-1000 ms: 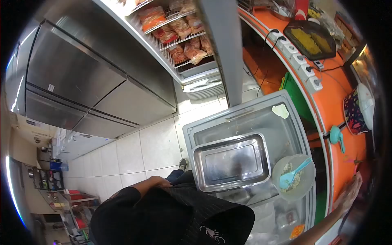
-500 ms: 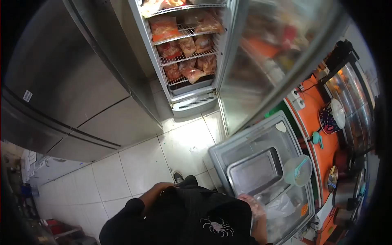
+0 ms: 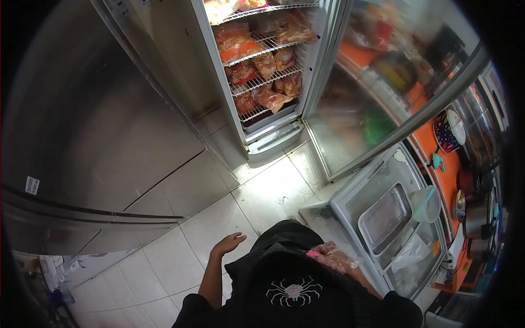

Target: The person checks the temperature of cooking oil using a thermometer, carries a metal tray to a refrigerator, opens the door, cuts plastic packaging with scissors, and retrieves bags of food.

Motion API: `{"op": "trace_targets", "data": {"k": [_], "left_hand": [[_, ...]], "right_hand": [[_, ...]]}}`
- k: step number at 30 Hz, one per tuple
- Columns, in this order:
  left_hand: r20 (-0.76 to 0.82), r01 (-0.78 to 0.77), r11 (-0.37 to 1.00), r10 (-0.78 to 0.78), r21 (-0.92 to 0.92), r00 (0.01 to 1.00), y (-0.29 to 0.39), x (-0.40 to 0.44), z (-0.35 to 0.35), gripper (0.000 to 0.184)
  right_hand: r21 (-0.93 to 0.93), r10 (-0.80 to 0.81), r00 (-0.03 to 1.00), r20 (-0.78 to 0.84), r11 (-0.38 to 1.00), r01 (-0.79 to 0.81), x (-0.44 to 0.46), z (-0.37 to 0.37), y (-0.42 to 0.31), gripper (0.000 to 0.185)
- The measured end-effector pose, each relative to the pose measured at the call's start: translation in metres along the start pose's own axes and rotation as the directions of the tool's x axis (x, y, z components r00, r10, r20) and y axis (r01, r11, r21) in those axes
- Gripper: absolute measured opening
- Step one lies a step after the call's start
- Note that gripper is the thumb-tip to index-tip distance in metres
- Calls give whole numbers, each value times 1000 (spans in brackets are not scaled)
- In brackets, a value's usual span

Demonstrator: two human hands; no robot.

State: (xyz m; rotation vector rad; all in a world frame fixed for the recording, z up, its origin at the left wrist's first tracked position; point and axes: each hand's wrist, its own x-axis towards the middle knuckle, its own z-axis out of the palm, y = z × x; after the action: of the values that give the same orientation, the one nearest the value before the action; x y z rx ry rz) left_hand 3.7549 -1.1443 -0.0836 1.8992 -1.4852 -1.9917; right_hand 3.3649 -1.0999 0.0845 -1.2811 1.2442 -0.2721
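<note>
My left hand (image 3: pixel 231 242) is out in front of my body, above the tiled floor, its fingers stretched out and holding nothing. On the other side, my right hand (image 3: pixel 354 270) grips a clear plastic bag of raw meat (image 3: pixel 333 257), which covers most of its fingers. A small bright pink patch shows at the bag's left end. Ahead stands an upright fridge (image 3: pixel 273 143), its glass door (image 3: pixel 350 120) swung open to the right. Similar bags of meat (image 3: pixel 270 98) lie on its wire shelves.
At right, a grey chest freezer (image 3: pixel 350 218) carries a metal tray (image 3: pixel 385 218), a plastic tub (image 3: pixel 425 205) and a white plastic bag (image 3: pixel 410 252). Behind it runs an orange counter (image 3: pixel 429 136) with pots. A large steel fridge (image 3: pixel 109 136) fills the left. White floor tiles (image 3: pixel 213 216) lie between.
My left hand has come away from my body and now reaches forward. The bag in my right hand has moved forward, away from the freezer top. The view has turned and shifted.
</note>
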Motion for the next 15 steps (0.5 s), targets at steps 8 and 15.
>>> {"op": "trace_targets", "data": {"k": [8, 15], "left_hand": [[-74, -39, 998, 36, -45, 997, 51, 20, -52, 70], [-208, -17, 992, -10, -124, 978, 90, 53, -96, 61]], "right_hand": [[-386, 169, 975, 144, 917, -101, 77, -38, -41, 60], [-62, 351, 891, 289, 935, -348, 146, -130, -96, 60]]}}
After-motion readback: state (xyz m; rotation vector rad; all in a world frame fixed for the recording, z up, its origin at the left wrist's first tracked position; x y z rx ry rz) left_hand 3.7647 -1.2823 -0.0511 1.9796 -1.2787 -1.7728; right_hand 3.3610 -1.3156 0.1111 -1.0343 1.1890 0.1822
